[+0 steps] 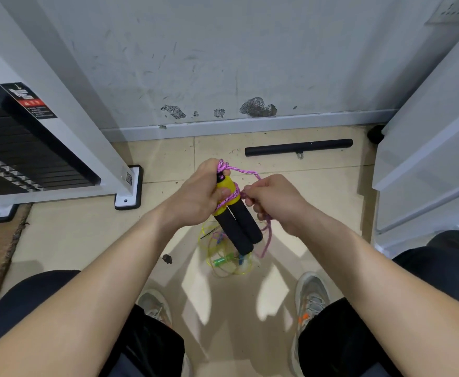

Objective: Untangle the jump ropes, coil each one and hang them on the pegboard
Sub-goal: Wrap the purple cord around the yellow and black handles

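My left hand (199, 194) grips two black foam jump-rope handles (240, 227) with yellow tops, held side by side and pointing down. A pink braided rope (246, 171) is wrapped around the yellow tops and loops over my left fingers. My right hand (273, 202) pinches that pink rope just right of the handles, and a loose end hangs below it. On the floor under my hands lies a tangle of thin yellow-green rope (222, 257) with a green handle and a blue one. No pegboard is in view.
A black bar (299, 147) lies on the tiled floor by the scuffed wall. A white weight-stack machine (59, 148) stands at the left, a white frame (426, 159) at the right. My shoes (311, 295) flank the rope tangle.
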The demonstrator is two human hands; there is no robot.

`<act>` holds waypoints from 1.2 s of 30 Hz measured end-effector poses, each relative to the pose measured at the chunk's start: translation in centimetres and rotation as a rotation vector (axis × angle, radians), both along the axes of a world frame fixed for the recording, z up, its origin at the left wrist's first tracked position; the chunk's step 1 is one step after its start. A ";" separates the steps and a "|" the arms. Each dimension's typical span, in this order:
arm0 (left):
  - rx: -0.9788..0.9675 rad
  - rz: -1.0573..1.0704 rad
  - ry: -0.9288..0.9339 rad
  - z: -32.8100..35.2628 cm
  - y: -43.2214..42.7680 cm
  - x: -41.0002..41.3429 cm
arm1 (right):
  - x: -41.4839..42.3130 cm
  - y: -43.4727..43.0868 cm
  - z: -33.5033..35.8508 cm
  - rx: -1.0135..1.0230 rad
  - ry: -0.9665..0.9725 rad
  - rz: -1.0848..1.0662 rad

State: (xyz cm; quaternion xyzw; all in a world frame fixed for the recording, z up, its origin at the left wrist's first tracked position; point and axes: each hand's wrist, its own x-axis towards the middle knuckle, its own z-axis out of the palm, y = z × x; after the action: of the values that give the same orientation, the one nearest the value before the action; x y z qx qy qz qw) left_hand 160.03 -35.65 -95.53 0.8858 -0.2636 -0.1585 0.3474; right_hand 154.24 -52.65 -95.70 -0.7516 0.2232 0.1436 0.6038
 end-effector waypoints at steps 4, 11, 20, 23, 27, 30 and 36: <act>-0.046 0.192 -0.193 -1.4 -1.5 -0.7 | -0.6 2.0 -0.3 0.143 -0.045 -0.239; -0.225 0.544 -0.380 -1.2 -3.1 -0.7 | -1.2 4.7 -0.9 0.047 -0.179 -0.174; -0.678 0.845 0.124 -0.2 -2.6 0.5 | -1.7 4.9 -2.6 0.038 -0.196 -0.019; -0.901 0.864 0.417 0.5 -2.3 1.0 | -1.5 3.5 -2.1 0.007 -0.160 0.047; -1.009 0.702 0.741 1.9 -1.3 0.8 | -1.3 1.6 -1.3 0.035 -0.031 0.167; -0.947 0.502 0.867 1.7 -0.5 0.2 | -1.4 0.2 -1.3 0.038 -0.117 0.232; -0.627 0.125 0.719 2.4 1.4 0.2 | -0.6 -3.1 -0.2 -0.099 -0.220 0.370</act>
State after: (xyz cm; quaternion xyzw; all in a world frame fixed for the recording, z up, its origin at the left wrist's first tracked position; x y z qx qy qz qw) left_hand 160.23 -34.30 -93.16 0.6415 -0.1082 -0.3465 0.6758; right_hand 153.59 -55.74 -95.87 -0.8197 0.0213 0.1579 0.5501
